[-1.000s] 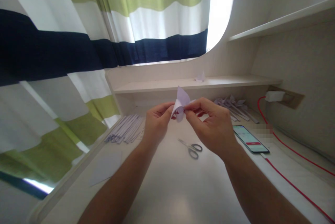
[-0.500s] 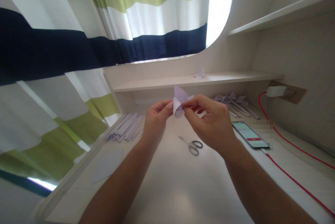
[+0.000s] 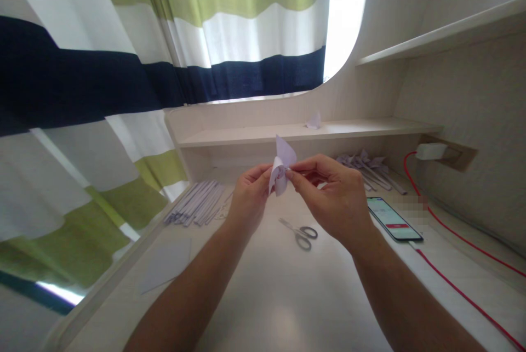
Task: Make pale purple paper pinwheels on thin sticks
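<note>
The side flap of the folded paper (image 3: 281, 170) has tucked in since a moment ago. The left hand (image 3: 246, 201) and right hand (image 3: 335, 201) each pinch it in a closed grip, above the tabletop (image 3: 279, 297) near the scissors (image 3: 299, 232).

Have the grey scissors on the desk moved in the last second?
No. The grey metal scissors lie as far left of the black smartphone as before; left hand and right hand pinch the folded white paper.

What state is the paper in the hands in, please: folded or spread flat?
Folded: the paper curls into a small pointed shape, pinched between the left hand and right hand.
</note>
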The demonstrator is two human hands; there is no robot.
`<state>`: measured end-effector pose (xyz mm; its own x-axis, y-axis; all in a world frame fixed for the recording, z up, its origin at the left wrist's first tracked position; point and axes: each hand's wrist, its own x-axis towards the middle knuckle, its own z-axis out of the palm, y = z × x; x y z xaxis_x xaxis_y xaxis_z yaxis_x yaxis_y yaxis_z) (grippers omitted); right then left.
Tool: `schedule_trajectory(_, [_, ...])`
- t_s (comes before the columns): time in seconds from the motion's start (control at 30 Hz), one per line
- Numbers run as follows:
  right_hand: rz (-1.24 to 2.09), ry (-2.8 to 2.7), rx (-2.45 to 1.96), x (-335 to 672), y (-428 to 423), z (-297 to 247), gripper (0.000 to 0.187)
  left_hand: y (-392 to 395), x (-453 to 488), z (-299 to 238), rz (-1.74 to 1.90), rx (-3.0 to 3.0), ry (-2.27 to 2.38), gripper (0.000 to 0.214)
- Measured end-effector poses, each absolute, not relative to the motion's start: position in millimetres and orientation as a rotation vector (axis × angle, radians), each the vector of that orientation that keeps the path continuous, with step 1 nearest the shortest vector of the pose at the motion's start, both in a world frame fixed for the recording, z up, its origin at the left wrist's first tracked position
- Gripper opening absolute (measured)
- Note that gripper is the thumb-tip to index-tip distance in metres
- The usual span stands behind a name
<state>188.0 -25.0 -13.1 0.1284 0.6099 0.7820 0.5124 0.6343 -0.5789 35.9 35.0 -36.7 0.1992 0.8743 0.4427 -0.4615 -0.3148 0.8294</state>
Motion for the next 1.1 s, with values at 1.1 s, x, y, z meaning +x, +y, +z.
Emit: schedule_trajectory(1.1, [-0.185, -1.536, -0.894, 184.4, -26.3, -13.5, 0.003, 28.6, 34.8, -29.7, 1.35, 1.206, 0.257, 0.02])
